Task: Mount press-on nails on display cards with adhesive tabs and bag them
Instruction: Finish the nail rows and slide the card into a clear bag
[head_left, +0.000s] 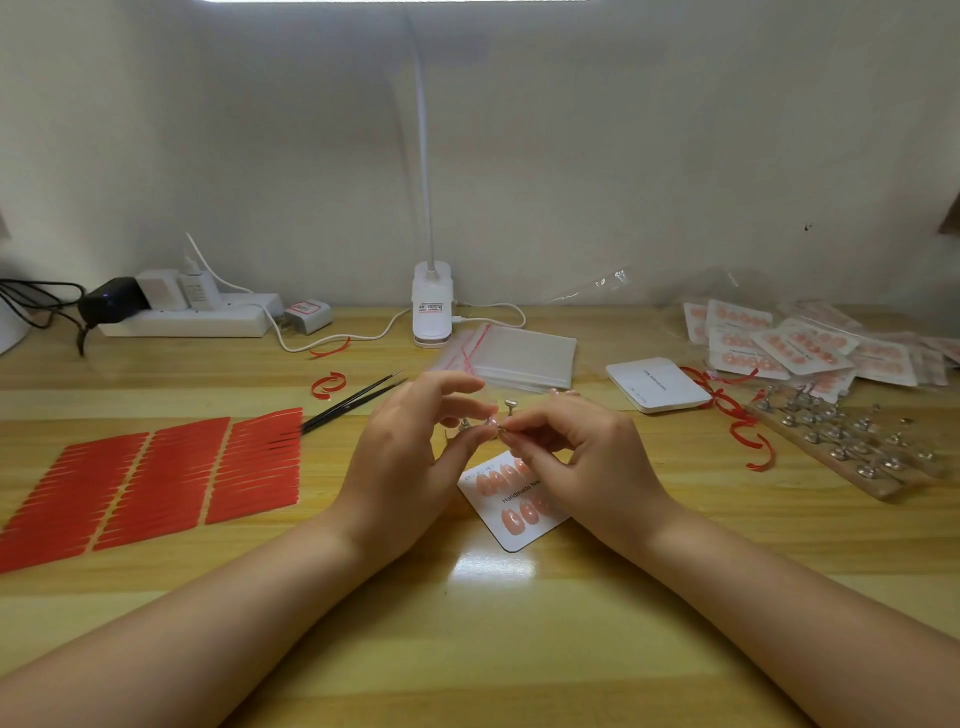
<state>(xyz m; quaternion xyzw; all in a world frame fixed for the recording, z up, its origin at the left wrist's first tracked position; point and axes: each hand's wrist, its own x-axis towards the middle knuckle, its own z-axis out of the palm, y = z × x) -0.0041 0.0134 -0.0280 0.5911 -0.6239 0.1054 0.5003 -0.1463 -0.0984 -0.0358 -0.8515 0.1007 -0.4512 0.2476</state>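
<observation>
Where both hands meet above wooden table (156, 597): red adhesive strip sheets (150, 478) at left; left hand (410, 467) and right hand (582, 462) together pinching small metal nail stand (500, 425); display card (511, 506) with pink nails directly beneath; tweezers (353, 402) beside sheets.

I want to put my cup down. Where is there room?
Bare table lies near you, between the forearms below the nail card, and behind the red adhesive sheets, before the power strip. The right side is crowded: bagged cards, metal nail stands.
</observation>
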